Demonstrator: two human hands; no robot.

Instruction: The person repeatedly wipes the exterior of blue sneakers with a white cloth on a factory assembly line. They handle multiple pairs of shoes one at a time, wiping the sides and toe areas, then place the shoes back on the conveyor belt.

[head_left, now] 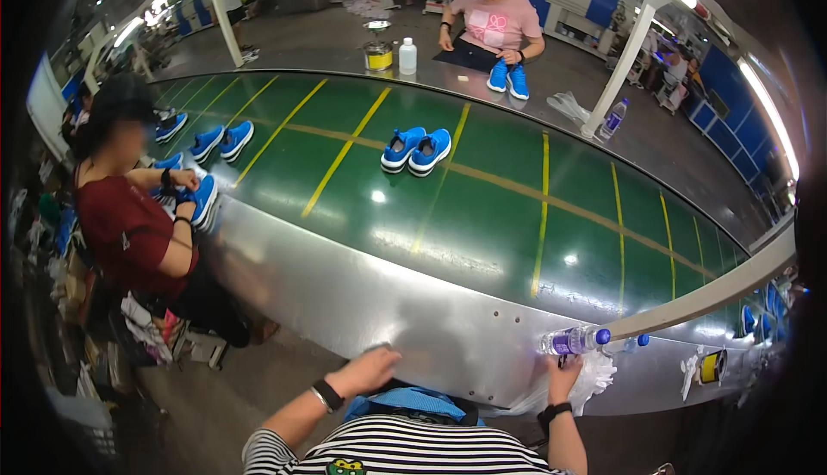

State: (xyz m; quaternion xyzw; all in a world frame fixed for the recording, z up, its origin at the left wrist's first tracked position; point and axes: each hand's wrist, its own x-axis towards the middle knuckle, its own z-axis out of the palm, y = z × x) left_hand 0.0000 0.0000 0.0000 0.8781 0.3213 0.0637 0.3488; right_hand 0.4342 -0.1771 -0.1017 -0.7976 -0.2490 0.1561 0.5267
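Near edge: left hand [369,370] flat on the steel surface [362,294], fingers open. Right hand [564,375] has fingers closed on white plastic wrap [594,376], just beside a lying clear bottle [573,340] with blue cap and purple label. Beyond, a green conveyor belt [482,217] with yellow lines carries one pair of blue shoes [416,149]. Far side: a yellow tin [377,56], a white bottle [407,55], a seated person [495,23] with two more blue shoes.

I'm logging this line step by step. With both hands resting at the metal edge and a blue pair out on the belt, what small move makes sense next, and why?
Probably a reach forward with the left hand toward the pair of blue shoes on the green belt. Both hands look empty: the left lies flat on the metal edge, and the right hand touches white plastic by a lying bottle.
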